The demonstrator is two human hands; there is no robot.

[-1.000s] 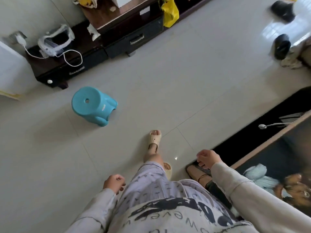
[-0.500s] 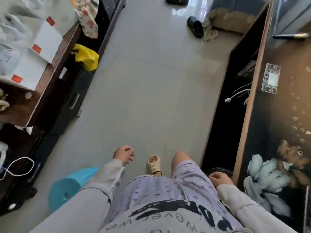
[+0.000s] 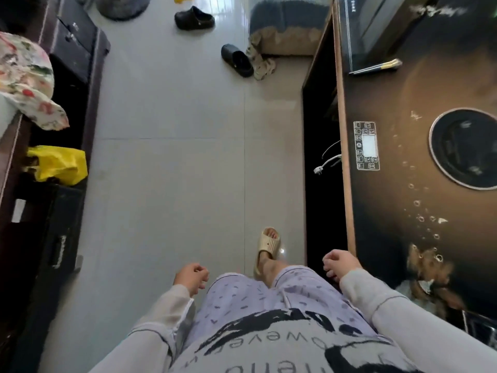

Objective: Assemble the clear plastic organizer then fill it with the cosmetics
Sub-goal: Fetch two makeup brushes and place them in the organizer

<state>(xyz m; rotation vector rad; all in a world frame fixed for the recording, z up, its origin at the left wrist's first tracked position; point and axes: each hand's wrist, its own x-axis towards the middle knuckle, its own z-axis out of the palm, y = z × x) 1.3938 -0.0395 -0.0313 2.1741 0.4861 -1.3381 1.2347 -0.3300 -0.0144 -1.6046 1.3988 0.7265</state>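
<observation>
1. Organizer and cosmetics: I cannot make out either of them anywhere in this view. The dark table [image 3: 398,224] is cut off at the right edge.
2. My left hand [image 3: 191,275] hangs by my thigh, fingers loosely curled round nothing. My right hand [image 3: 340,265] is just as empty, just beside the table's wooden edge. The 2 hands are well apart.
3. Ahead on the tiled floor [image 3: 174,157] lie a black clog [image 3: 195,18] and a black slipper [image 3: 236,60]. At my left, a yellow bag [image 3: 60,164] and a floral cloth [image 3: 25,76] sit at the dark cabinet [image 3: 72,41]. The table carries a round inset [image 3: 465,152], a control panel [image 3: 367,145] and a thin brush-like thing [image 3: 376,67] too blurred to name.
4. Against 0.5 s ago, the blue stool has left my view, the round inset has come in, and both hands remain empty.
</observation>
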